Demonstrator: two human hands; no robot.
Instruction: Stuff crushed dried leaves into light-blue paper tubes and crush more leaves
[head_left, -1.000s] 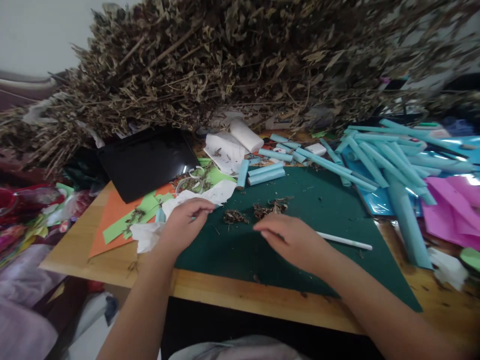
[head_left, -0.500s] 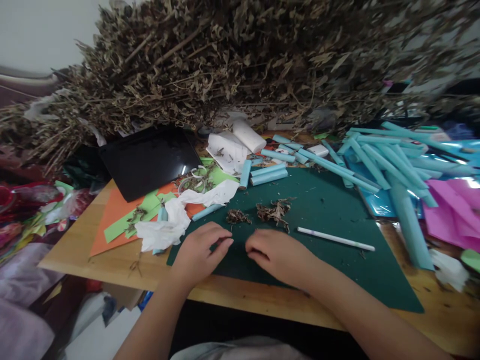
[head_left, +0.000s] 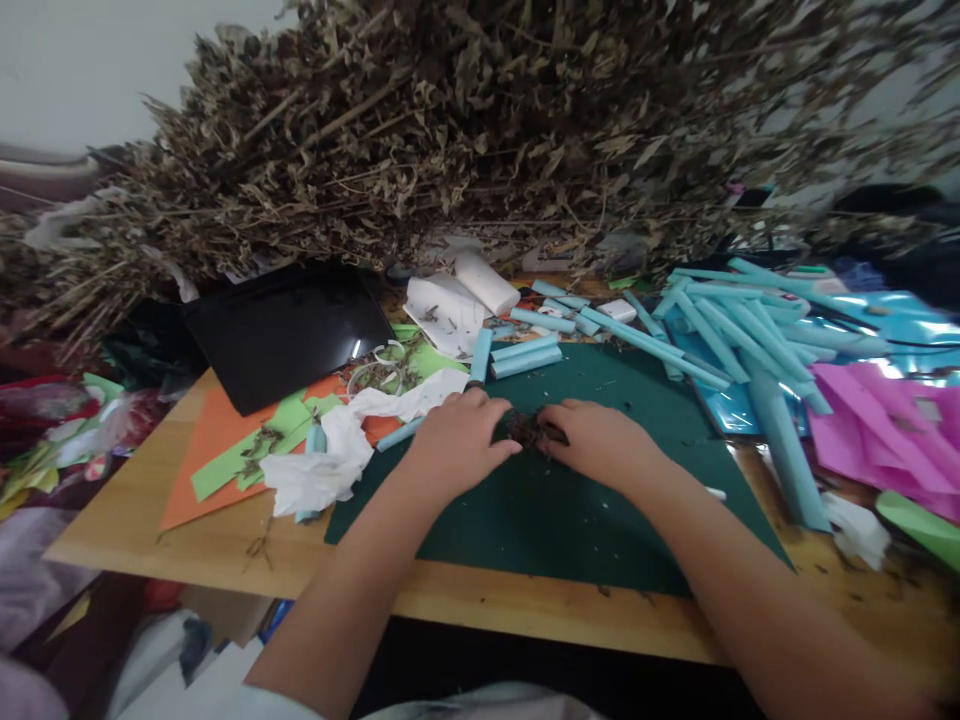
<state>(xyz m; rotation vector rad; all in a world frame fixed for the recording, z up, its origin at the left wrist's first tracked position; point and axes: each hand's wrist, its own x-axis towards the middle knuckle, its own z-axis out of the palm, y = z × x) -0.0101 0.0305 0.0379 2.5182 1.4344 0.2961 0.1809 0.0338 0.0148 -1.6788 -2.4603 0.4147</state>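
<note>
A small heap of dried leaves (head_left: 529, 430) lies on the green cutting mat (head_left: 525, 520), between my two hands. My left hand (head_left: 463, 440) is at the heap's left side, thumb and fingers apart and curved toward the leaves. From the other side, my right hand (head_left: 600, 440) has its thumb and fingertips closed on some of the leaves. Partly behind my right forearm, the end of a thin white stick (head_left: 716, 493) shows. Short light-blue paper rolls (head_left: 526, 358) lie just beyond my hands.
Crumpled white tissue (head_left: 322, 470), green strips and an orange sheet (head_left: 184, 490) lie left, near a black panel (head_left: 289, 330). Many blue paper tubes (head_left: 750, 330) are piled right, beside pink paper (head_left: 877, 430). A large bundle of dried stalks (head_left: 480, 130) fills the back.
Both hands have moved forward from the mat's near part to the leaves. Two separate leaf clumps now show as one heap between them. My right forearm now covers most of the white stick.
</note>
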